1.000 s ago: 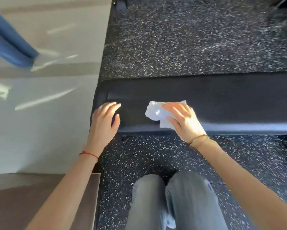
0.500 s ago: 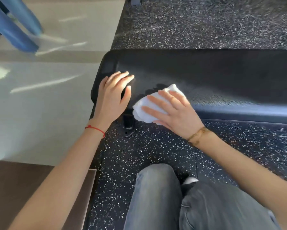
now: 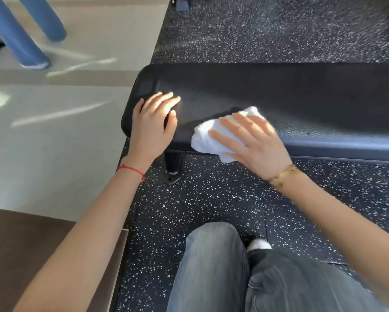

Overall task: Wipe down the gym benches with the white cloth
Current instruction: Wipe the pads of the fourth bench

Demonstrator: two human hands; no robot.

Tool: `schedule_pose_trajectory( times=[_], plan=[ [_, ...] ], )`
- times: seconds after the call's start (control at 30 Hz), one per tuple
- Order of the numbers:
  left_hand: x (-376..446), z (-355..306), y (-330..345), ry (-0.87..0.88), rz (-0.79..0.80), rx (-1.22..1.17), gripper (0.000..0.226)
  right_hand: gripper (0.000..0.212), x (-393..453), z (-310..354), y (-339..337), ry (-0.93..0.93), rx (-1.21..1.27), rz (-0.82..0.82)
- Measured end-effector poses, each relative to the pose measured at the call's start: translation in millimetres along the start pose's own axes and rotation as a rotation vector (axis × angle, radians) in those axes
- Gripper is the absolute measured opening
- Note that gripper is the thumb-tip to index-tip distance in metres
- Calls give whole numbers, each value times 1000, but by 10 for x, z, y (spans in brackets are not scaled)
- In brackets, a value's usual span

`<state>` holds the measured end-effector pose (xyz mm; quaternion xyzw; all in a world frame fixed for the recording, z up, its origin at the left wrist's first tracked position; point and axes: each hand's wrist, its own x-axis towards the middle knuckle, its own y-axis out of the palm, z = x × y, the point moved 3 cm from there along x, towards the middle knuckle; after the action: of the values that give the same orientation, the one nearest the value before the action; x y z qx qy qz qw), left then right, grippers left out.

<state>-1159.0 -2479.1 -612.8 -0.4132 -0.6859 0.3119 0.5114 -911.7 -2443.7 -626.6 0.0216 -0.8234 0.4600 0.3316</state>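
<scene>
While left hand [image 3: 152, 129] steadies bench [image 3: 301, 97], right hand [image 3: 252, 143] presses cloth [image 3: 208, 137].

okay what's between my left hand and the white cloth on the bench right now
Only bare black bench padding. In the head view, the left hand rests flat near the bench's end, and the right hand presses the white cloth beside it, with nothing lying between them.

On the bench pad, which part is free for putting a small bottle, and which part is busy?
Free: the bench pad beyond and to the right of the white cloth, up to its far edge. Crowded: the near left end, where the left hand rests beside the right hand pressing the cloth.
</scene>
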Motion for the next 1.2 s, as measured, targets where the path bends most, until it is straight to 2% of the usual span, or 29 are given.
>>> schedule_pose_trajectory(
  times=[0.17, 0.37, 0.57, 0.67, 0.77, 0.83, 0.97, 1.03, 1.2],
  plan=[
    [-5, -5, 13, -15, 1, -1, 42, 44, -347, -218, -141, 133, 1, 7],
    [-5, 11, 17, 6, 8, 8, 42, 50, 183, 212, 101, 22, 59, 29],
    [-4, 17, 17, -11, 3, 9, 42, 53, -261, -131, -120, 144, 10, 36],
    [2, 17, 14, -6, 2, 0, 42, 54, -63, 123, 48, 92, -122, -17],
    [-4, 19, 16, 5, -2, -6, 41, 67, 110, 345, 196, 20, -137, -49],
    [-7, 20, 13, 3, -3, -4, 41, 63, -12, 217, 142, 5, -139, -66],
    [2, 14, 3, -4, 8, -4, 43, 52, -495, -215, -110, 117, -131, -55],
    [12, 8, -2, -8, 6, -12, 43, 53, -469, -224, -98, 152, -151, -40],
    [8, 5, 9, 0, -9, -20, 40, 58, 115, 323, 217, -10, -182, -69]
  ],
)
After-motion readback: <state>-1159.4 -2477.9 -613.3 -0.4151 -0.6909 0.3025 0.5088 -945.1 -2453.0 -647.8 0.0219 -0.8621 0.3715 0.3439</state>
